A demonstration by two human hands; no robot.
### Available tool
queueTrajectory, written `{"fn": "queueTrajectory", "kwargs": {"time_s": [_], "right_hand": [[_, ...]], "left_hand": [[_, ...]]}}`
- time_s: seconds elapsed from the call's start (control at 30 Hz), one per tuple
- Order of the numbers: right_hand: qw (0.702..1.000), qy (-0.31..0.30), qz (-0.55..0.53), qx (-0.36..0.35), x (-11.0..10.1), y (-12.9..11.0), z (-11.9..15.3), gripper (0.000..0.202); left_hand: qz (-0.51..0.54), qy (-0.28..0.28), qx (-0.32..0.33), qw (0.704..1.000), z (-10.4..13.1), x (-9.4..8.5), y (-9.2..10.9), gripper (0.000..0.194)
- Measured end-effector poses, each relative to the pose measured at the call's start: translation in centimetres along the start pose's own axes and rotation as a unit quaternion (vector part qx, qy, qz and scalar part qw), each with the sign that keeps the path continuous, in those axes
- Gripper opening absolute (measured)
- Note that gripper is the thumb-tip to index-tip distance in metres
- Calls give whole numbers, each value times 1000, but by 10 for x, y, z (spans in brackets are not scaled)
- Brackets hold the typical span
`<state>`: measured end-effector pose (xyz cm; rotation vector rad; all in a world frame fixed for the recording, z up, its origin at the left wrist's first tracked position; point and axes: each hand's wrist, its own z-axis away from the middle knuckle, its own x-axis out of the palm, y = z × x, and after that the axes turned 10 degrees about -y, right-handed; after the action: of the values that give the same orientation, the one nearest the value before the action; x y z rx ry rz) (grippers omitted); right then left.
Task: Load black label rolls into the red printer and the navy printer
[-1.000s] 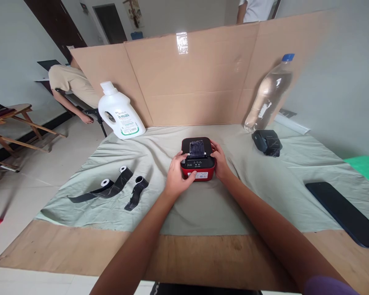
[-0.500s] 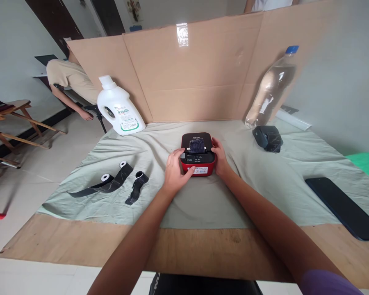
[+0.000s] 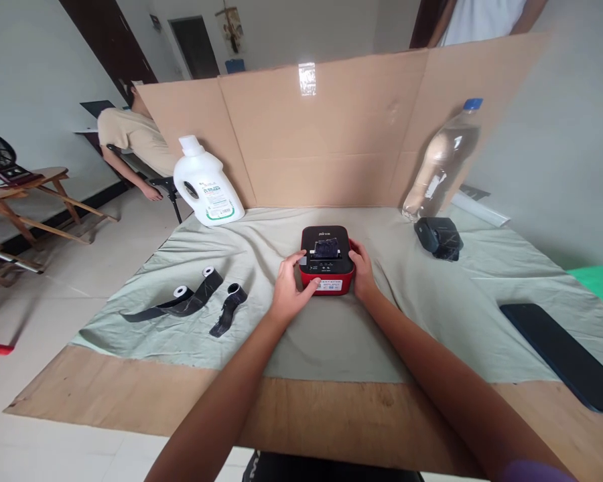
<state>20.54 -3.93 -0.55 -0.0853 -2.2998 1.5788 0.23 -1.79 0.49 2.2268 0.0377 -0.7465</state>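
A small red and black printer sits on the cloth in the middle, with a piece of dark film standing out of the slot in its top. My left hand grips its left side, fingertips at the upper edge and thumb against the labelled front. Around the right side of the printer lies my right hand, its fingers wrapped along the edge. To the left are two dark rolls with white cores, partly unrolled, and a shorter black roll.
A white detergent bottle stands back left, a clear bottle with a blue cap back right. Near it lies a black device; a phone lies right. Behind stands a cardboard screen, with people beyond it.
The whole view has shifted, with everything slightly lower in the picture. Both hands remain on the printer, which looks hardly moved on the cloth.
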Motion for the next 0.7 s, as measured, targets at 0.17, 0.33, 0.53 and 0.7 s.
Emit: {"fn": "queueTrajectory", "kwargs": {"time_s": [0.17, 0.33, 0.53, 0.7], "right_hand": [[987, -134, 87, 9, -20, -24, 23, 62], [955, -179, 238, -8, -9, -40, 26, 87], [935, -240, 248, -81, 101, -37, -38, 81], [945, -275, 142, -108, 220, 17, -96, 88]], "left_hand": [[136, 15, -120, 983, 0, 6, -1, 52], [218, -58, -207, 952, -17, -13, 4, 39], [256, 33, -255, 932, -54, -114, -30, 26], [232, 139, -292, 917, -78, -208, -92, 24]]}}
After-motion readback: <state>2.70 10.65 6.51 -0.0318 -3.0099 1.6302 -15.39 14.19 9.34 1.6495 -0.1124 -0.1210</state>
